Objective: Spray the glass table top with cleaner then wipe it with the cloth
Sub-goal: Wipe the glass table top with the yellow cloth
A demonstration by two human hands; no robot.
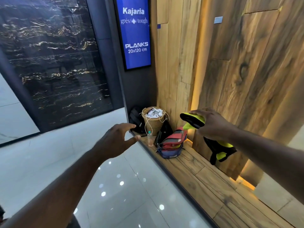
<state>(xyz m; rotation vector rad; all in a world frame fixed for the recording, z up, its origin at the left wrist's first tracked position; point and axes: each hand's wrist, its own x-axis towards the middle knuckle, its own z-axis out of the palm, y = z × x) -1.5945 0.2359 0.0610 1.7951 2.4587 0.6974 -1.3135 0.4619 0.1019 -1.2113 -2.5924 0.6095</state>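
Yellow-green and black cloth (194, 123) is gripped by the right hand (212, 124) at centre right; the left hand (117, 139), open and empty, reaches toward the small clear bottle (150, 139) just right of it; no glass table top is visible

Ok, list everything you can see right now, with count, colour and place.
cloth: one, yellow-green and black, in right hand, hanging below it
basket: one, tan wicker, ledge corner, white items and cords inside
bottle: one, clear, green cap, ledge front of basket
bags: red-blue one on ledge, black ones beside basket
sign: one, blue, on wall
ledge: one, wood
floor: white, glossy
glass table: none seen
left hand: open, empty
right hand: gripping cloth
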